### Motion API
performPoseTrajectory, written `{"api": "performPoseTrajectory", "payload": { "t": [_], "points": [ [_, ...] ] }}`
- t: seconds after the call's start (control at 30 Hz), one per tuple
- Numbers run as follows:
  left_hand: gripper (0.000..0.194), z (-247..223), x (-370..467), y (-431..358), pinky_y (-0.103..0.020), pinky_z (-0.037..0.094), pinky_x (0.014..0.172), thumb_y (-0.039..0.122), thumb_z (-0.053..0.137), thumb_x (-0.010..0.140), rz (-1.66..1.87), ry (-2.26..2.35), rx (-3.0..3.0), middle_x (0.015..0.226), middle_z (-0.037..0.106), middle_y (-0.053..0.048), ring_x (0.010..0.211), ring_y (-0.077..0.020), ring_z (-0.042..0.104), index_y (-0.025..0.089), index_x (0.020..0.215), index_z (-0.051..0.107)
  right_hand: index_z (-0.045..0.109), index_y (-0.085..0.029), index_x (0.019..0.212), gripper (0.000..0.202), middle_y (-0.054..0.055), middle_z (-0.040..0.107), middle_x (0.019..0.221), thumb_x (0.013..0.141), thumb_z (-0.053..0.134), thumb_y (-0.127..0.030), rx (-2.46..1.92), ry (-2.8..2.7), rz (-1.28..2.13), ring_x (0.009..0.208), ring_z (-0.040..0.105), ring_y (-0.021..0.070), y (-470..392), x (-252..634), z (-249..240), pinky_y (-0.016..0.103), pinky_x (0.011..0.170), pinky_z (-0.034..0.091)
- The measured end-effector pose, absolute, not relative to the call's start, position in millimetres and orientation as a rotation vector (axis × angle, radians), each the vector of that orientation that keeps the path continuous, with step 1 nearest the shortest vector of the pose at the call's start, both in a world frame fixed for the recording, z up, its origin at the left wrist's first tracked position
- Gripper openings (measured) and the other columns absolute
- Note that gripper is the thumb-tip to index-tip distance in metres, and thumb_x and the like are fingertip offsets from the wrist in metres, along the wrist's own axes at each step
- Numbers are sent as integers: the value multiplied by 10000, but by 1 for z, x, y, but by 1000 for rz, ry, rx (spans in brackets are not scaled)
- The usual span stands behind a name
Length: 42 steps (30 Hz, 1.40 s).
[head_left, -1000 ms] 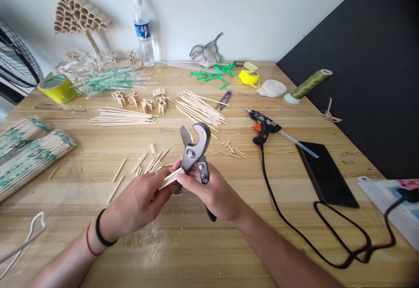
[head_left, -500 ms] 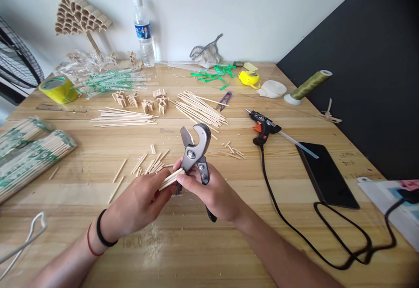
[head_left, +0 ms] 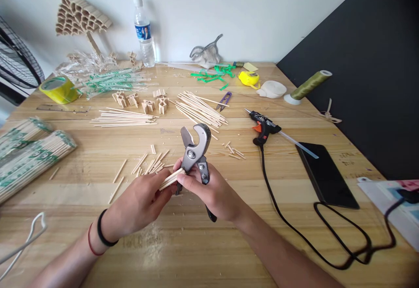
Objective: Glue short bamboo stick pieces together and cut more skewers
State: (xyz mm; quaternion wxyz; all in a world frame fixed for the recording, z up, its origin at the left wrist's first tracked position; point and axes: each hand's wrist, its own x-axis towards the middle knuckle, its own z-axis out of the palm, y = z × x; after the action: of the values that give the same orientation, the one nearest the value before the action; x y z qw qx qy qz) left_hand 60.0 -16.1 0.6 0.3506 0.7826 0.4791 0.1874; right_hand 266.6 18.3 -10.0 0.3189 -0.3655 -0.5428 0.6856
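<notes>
My left hand [head_left: 149,198] is closed round a few short wooden sticks [head_left: 172,178], whose ends lean against my right fingertips. In my right hand [head_left: 214,192] is a pair of ratchet cutters [head_left: 195,152], held upright with the hooked jaw and blade apart and pointing away from me. The sticks lie across the near side of the cutters, below the jaws. Part of the handles is hidden behind my fingers. Beyond my left hand, cut stick pieces [head_left: 156,163] lie loose on the wooden table [head_left: 203,253]. More small offcuts [head_left: 233,150] are scattered to the right of the cutters.
Long sticks [head_left: 199,111] lie farther back, beside small glued stick blocks [head_left: 148,105] and purple snips [head_left: 224,101]. A glue gun [head_left: 263,126] with a trailing black cord and a black tablet-like slab [head_left: 329,176] are at right. Bagged sticks [head_left: 36,163] lie at left; a bottle [head_left: 144,35] stands behind.
</notes>
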Motion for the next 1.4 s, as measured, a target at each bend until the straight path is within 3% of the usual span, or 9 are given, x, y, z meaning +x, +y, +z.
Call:
{"api": "performPoseTrajectory", "payload": {
  "t": [1.4],
  "points": [
    [113,0,58,-17,-248,352,592,225,482,1083,476,1239,2012,719,589,58,585,-123,512,220,1125,587,619,-217,1058,216,35,641,896,969,644,-412,-942,-1456,1808,887,640,246,19,267,-10,422,851,521]
  ]
}}
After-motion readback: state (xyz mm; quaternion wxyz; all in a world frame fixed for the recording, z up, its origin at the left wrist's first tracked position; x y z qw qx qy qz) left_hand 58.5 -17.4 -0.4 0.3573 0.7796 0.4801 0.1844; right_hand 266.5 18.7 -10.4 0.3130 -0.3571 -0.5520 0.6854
